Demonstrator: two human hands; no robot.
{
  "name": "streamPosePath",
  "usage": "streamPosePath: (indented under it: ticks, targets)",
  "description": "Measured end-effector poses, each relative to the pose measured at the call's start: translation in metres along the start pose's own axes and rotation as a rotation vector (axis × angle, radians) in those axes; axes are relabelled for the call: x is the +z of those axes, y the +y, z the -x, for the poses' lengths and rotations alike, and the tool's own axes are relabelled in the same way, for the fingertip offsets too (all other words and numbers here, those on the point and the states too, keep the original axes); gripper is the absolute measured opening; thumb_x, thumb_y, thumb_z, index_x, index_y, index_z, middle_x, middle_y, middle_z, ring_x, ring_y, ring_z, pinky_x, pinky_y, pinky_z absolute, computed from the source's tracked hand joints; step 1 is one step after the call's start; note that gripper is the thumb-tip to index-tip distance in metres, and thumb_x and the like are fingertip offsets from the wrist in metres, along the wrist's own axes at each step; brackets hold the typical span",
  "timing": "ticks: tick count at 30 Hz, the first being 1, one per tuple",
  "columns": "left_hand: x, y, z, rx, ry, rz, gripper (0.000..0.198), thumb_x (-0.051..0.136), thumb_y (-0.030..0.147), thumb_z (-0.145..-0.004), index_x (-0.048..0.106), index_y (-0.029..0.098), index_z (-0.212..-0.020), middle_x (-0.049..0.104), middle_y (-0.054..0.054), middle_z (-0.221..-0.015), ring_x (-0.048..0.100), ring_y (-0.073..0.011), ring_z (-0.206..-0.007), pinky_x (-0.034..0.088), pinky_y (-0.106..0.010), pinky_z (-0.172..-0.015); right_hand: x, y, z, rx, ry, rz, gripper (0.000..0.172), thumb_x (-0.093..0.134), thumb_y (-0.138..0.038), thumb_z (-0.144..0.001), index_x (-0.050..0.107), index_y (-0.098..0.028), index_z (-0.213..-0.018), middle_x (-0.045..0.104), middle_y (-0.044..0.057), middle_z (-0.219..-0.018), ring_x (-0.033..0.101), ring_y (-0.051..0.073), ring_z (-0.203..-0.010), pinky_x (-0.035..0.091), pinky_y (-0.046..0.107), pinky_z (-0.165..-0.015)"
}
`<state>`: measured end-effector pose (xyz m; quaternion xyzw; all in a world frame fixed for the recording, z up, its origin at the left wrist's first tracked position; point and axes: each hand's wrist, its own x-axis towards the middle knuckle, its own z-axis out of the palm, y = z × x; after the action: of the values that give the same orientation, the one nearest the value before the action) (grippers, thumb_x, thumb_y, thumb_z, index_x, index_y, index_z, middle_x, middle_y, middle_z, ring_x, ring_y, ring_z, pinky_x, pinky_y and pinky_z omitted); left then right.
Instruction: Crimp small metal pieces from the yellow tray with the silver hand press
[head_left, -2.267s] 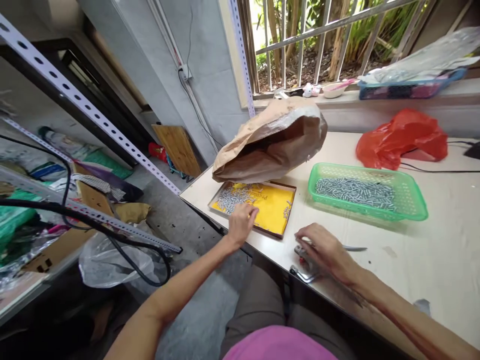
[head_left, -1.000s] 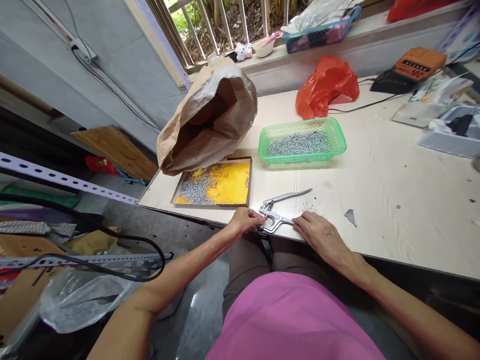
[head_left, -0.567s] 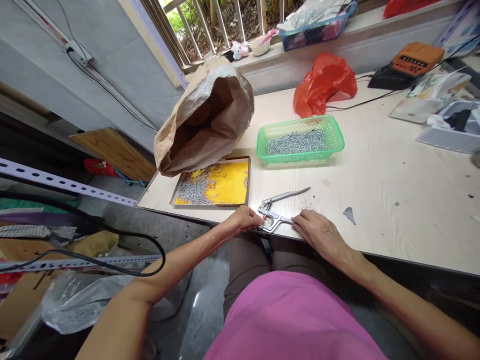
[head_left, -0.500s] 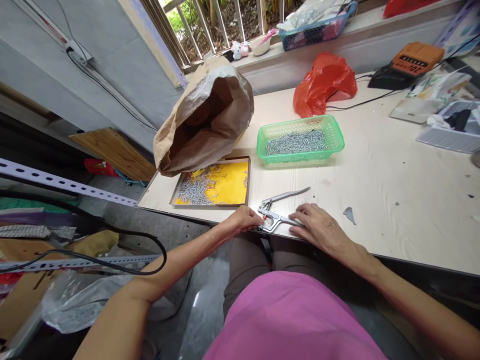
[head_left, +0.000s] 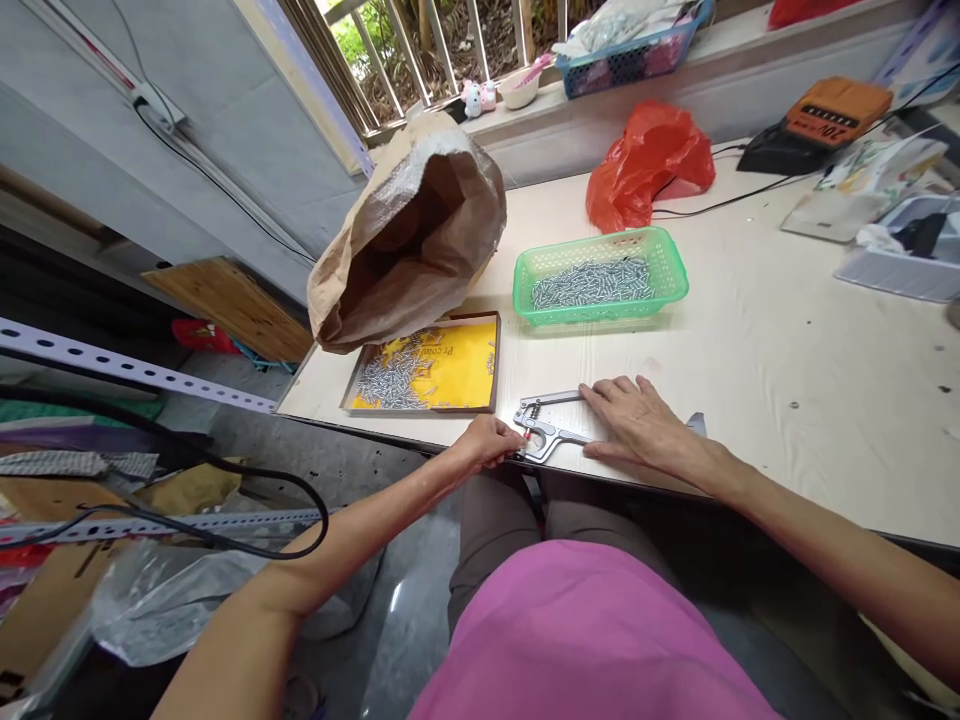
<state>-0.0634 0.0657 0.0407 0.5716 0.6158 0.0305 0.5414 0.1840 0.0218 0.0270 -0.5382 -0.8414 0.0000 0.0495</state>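
Metal hand pliers (head_left: 551, 440) with a spring and a C-shaped jaw lie at the table's front edge, handles apart and pointing right. My right hand (head_left: 637, 425) spans both handles, with its fingers over the upper one and the thumb at the lower one. At the jaw end, my left hand (head_left: 489, 441) is closed in a pinch, and whatever its fingertips hold is too small to make out. A little red shows inside the jaw. Behind my left hand, a shallow tray (head_left: 469, 375) with a yellow bottom holds many small silvery metal pieces.
A green basket (head_left: 600, 318) of similar metal pieces stands behind the pliers. An open brown paper bag (head_left: 420, 270) leans over the tray. Farther back are a red plastic bag (head_left: 649, 165) and an orange-and-black charger (head_left: 832, 115). A grey scrap (head_left: 697, 424) lies beside my right hand.
My right hand has moved up and spread over both handles, and the upper handle has swung down towards the lower one. My left hand stays at the jaw.
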Motion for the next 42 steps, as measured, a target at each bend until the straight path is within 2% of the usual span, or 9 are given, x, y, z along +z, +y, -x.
streamPosePath:
  ticks: [5, 10, 13, 16, 20, 27, 34, 38, 42]
  targets:
    - [0.004, -0.005, 0.008, 0.056, 0.089, -0.183, 0.035, 0.062, 0.044, -0.078, 0.054, 0.015, -0.060, 0.046, 0.004, -0.049, 0.040, -0.0074, -0.044, 0.030, -0.021, -0.046, -0.011, -0.012, 0.003, 0.027, -0.007, -0.061, 0.054, 0.065, -0.038, -0.080, 0.049, -0.015, -0.127, 0.057, 0.012, -0.106, 0.049, 0.027, -0.097, 0.035, 0.039, -0.084]
    - [0.029, 0.001, 0.018, 0.596, 0.412, -0.668, 0.023, 0.059, 0.036, -0.086, 0.062, 0.018, -0.100, 0.062, -0.005, -0.099, 0.056, -0.0189, -0.094, 0.046, -0.029, -0.079, -0.003, -0.014, 0.005, 0.011, 0.031, -0.118, 0.056, 0.065, -0.030, -0.082, 0.046, -0.014, -0.132, 0.057, 0.012, -0.105, 0.049, 0.026, -0.097, 0.037, 0.035, -0.083]
    - [0.042, 0.017, 0.004, 0.885, 0.328, -0.858, 0.045, 0.063, 0.037, -0.084, 0.050, 0.017, -0.122, 0.054, -0.010, -0.124, 0.046, -0.0251, -0.115, 0.044, -0.038, -0.096, 0.004, -0.010, 0.007, 0.006, 0.057, -0.124, 0.063, 0.066, -0.030, -0.081, 0.040, -0.011, -0.136, 0.057, 0.012, -0.106, 0.049, 0.026, -0.096, 0.039, 0.036, -0.083]
    - [0.043, 0.033, -0.018, 1.014, 0.189, -0.975, 0.055, 0.061, 0.041, -0.085, 0.043, 0.014, -0.129, 0.050, -0.014, -0.129, 0.045, -0.0262, -0.117, 0.043, -0.041, -0.098, 0.004, -0.006, 0.009, 0.028, 0.027, -0.117, 0.073, 0.069, -0.037, -0.078, 0.038, -0.006, -0.136, 0.056, 0.014, -0.109, 0.048, 0.027, -0.097, 0.040, 0.037, -0.082]
    - [0.035, 0.043, -0.035, 1.073, 0.086, -1.102, 0.062, 0.057, 0.051, -0.085, 0.042, 0.011, -0.129, 0.054, -0.014, -0.118, 0.049, -0.0249, -0.104, 0.046, -0.038, -0.089, -0.009, -0.007, 0.012, 0.121, -0.081, -0.054, 0.055, 0.068, -0.042, -0.078, 0.054, -0.009, -0.119, 0.057, 0.014, -0.107, 0.049, 0.028, -0.095, 0.040, 0.037, -0.078]
    - [0.043, 0.041, -0.035, 1.043, 0.155, -1.180, 0.034, 0.047, 0.043, -0.092, 0.056, 0.014, -0.109, 0.057, -0.009, -0.101, 0.050, -0.0213, -0.096, 0.046, -0.032, -0.075, -0.012, -0.014, 0.006, 0.086, -0.097, 0.011, 0.017, 0.054, -0.026, -0.091, 0.063, -0.012, -0.093, 0.060, 0.010, -0.091, 0.053, 0.024, -0.089, 0.036, 0.034, -0.076]
    - [0.052, 0.041, -0.032, 0.956, 0.248, -1.128, 0.028, 0.051, 0.037, -0.091, 0.057, 0.015, -0.107, 0.060, -0.008, -0.103, 0.054, -0.0226, -0.101, 0.051, -0.035, -0.080, -0.001, 0.001, 0.003, 0.019, 0.022, 0.028, 0.018, 0.053, -0.029, -0.092, 0.062, -0.013, -0.089, 0.059, 0.010, -0.087, 0.053, 0.022, -0.083, 0.035, 0.032, -0.072]
    - [0.070, 0.017, -0.019, 0.983, 0.408, -0.974, 0.034, 0.049, 0.027, -0.092, 0.049, 0.011, -0.123, 0.048, -0.016, -0.134, 0.043, -0.0259, -0.127, 0.042, -0.042, -0.105, -0.005, 0.024, -0.001, -0.103, -0.042, -0.031, 0.041, 0.061, -0.049, -0.084, 0.062, -0.012, -0.103, 0.058, 0.011, -0.091, 0.053, 0.022, -0.083, 0.038, 0.031, -0.072]
    - [0.100, -0.008, -0.005, 1.071, 0.445, -0.842, 0.032, 0.039, 0.020, -0.095, 0.050, 0.015, -0.124, 0.042, -0.013, -0.142, 0.034, -0.0248, -0.137, 0.039, -0.043, -0.109, 0.007, 0.047, -0.011, -0.154, -0.062, -0.112, 0.035, 0.042, -0.042, -0.095, 0.064, -0.016, -0.104, 0.059, 0.010, -0.091, 0.055, 0.020, -0.082, 0.037, 0.030, -0.071]
